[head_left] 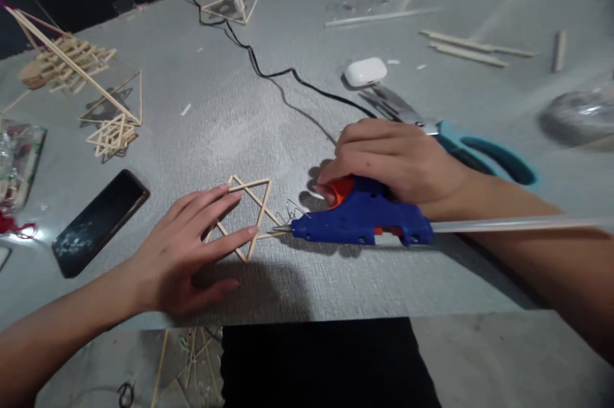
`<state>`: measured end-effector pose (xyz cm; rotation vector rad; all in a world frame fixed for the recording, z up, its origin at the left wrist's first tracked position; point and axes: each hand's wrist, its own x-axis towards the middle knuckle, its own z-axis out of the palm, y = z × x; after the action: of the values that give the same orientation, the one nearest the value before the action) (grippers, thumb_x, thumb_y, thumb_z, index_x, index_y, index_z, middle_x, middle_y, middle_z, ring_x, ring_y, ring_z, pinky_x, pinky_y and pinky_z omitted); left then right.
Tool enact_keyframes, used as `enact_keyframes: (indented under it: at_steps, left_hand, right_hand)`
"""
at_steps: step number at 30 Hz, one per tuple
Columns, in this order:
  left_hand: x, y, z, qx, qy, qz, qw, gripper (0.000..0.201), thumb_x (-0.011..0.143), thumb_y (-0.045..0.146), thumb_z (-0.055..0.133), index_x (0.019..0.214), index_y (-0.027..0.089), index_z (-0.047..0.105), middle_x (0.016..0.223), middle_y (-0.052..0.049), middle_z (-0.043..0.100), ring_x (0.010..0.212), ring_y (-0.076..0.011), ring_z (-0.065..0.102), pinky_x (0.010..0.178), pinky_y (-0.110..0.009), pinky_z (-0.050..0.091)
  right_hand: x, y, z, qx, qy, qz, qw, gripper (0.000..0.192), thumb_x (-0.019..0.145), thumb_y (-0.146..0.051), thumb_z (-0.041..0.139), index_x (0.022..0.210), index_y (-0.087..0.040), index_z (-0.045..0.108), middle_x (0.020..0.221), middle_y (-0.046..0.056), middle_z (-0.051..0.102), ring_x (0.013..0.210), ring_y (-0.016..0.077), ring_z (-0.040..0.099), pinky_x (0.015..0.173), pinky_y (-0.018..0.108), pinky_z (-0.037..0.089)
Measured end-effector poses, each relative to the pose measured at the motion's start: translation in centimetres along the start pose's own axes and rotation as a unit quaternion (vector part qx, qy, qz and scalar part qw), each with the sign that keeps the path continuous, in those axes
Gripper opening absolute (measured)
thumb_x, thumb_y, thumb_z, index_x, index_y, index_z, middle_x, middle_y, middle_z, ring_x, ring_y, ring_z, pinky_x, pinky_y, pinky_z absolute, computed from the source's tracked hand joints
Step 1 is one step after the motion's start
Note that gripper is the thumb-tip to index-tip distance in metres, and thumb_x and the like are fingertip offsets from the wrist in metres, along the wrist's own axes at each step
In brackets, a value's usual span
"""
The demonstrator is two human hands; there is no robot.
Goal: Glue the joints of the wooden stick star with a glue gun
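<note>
My right hand (pixel 384 155) is wrapped round a blue hot glue gun (pixel 330 227) with an orange trigger. A long clear glue stick (pixel 503 224) runs out of its back end. The gun's metal nozzle points left at the right corner of a star (pixel 263 206) made of thin wooden sticks, which lies on the table. Whether the tip touches the wood I cannot tell. My left hand (pixel 192 238) rests over the star's left side with fingers spread, fingertips pressing on the sticks. Part of the star is hidden under those fingers.
Blue-handled scissors (pixel 484 146) lie beyond my right wrist, near a white earbud case (pixel 365 72). A black cord (pixel 288 72) crosses the grey table. At left are a phone (pixel 100 222), a small stick star (pixel 112 136) and a layered stick ornament (pixel 71 62). Loose sticks (pixel 474 48) lie upper right.
</note>
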<state>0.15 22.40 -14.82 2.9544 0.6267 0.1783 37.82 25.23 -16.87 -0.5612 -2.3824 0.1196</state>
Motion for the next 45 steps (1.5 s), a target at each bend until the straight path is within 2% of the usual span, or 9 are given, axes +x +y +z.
enact_keyframes:
  at_steps: [4, 7, 14, 20, 23, 30, 37, 45]
  left_hand:
    - [0.2, 0.3, -0.1, -0.007, -0.004, -0.007, 1.000, 0.059, 0.102, 0.042, 0.064, 0.158, 0.029, 0.054, 0.171, -0.022, 0.044, 0.165, -0.0440, 0.035, 0.122, -0.069, 0.041]
    - [0.4, 0.4, -0.2, -0.010, -0.005, -0.004, 1.000, 0.057, 0.102, 0.041, 0.065, 0.157, 0.027, 0.056, 0.169, -0.024, 0.047, 0.164, -0.0455, 0.036, 0.122, -0.070, 0.040]
    - [0.3, 0.3, -0.2, -0.018, -0.004, -0.004, 1.000, 0.059, 0.102, 0.043, 0.065, 0.157, 0.026, 0.055, 0.171, -0.025, 0.045, 0.164, -0.0462, 0.036, 0.122, -0.072, 0.037]
    - [0.4, 0.4, -0.2, 0.000, -0.015, -0.017, 1.000, 0.062, 0.101, 0.047, 0.067, 0.159, 0.027, 0.055, 0.173, -0.025, 0.042, 0.164, -0.0482, 0.035, 0.122, -0.072, 0.037]
    - [0.5, 0.4, -0.2, 0.003, -0.027, -0.019, 0.999, 0.064, 0.102, 0.047, 0.066, 0.161, 0.027, 0.052, 0.176, -0.026, 0.039, 0.167, -0.0472, 0.032, 0.125, -0.072, 0.035]
    - [0.5, 0.4, -0.1, -0.007, -0.049, -0.024, 0.999, 0.067, 0.105, 0.046, 0.065, 0.166, 0.025, 0.047, 0.181, -0.025, 0.028, 0.172, -0.0435, 0.018, 0.134, -0.070, 0.026]
    - [0.6, 0.6, 0.0, 0.003, -0.039, -0.028, 0.999, 0.071, 0.101, 0.047, 0.071, 0.165, 0.027, 0.048, 0.180, -0.023, 0.034, 0.172, -0.0435, 0.021, 0.134, -0.070, 0.024]
    - [0.5, 0.6, 0.2, -0.005, -0.042, -0.027, 0.999, 0.073, 0.100, 0.044, 0.074, 0.165, 0.025, 0.048, 0.180, -0.021, 0.034, 0.171, -0.0466, 0.019, 0.133, -0.072, 0.030]
  right_hand:
    - [0.5, -0.8, -0.3, -0.021, -0.007, 0.013, 1.000, 0.014, 0.105, -0.015, 0.059, 0.107, -0.027, 0.066, 0.085, 0.003, 0.066, 0.080, 0.0238, 0.060, 0.076, 0.041, 0.049]
    - [0.9, -1.3, -0.2, -0.050, -0.014, -0.001, 0.999, 0.017, 0.105, -0.010, 0.057, 0.104, -0.025, 0.065, 0.082, 0.003, 0.065, 0.078, 0.0232, 0.059, 0.073, 0.041, 0.050]
    - [1.1, -1.6, 0.4, -0.097, -0.018, -0.024, 0.995, 0.017, 0.106, -0.009, 0.055, 0.099, -0.021, 0.065, 0.079, 0.004, 0.061, 0.076, 0.0230, 0.056, 0.070, 0.041, 0.049]
    - [1.1, -1.6, 0.5, -0.091, -0.028, -0.008, 0.995, 0.019, 0.107, -0.011, 0.052, 0.101, -0.023, 0.066, 0.079, 0.002, 0.059, 0.074, 0.0218, 0.056, 0.069, 0.040, 0.047]
    - [1.1, -1.8, 0.6, -0.085, -0.038, 0.011, 0.996, 0.019, 0.106, -0.011, 0.053, 0.102, -0.023, 0.067, 0.078, 0.001, 0.058, 0.071, 0.0208, 0.055, 0.068, 0.039, 0.045]
    - [1.1, -1.9, 0.5, -0.095, -0.044, -0.014, 0.994, 0.016, 0.106, -0.008, 0.053, 0.106, -0.020, 0.064, 0.080, 0.001, 0.056, 0.073, 0.0206, 0.052, 0.068, 0.039, 0.044]
    - [1.0, -1.9, 0.9, -0.082, -0.029, 0.013, 0.996, 0.019, 0.105, -0.010, 0.054, 0.102, -0.025, 0.066, 0.078, 0.001, 0.054, 0.072, 0.0217, 0.053, 0.070, 0.039, 0.044]
    - [0.9, -2.0, 1.3, -0.136, -0.013, -0.024, 0.990, 0.016, 0.105, -0.009, 0.055, 0.105, -0.021, 0.066, 0.077, 0.002, 0.058, 0.074, 0.0234, 0.054, 0.069, 0.040, 0.046]
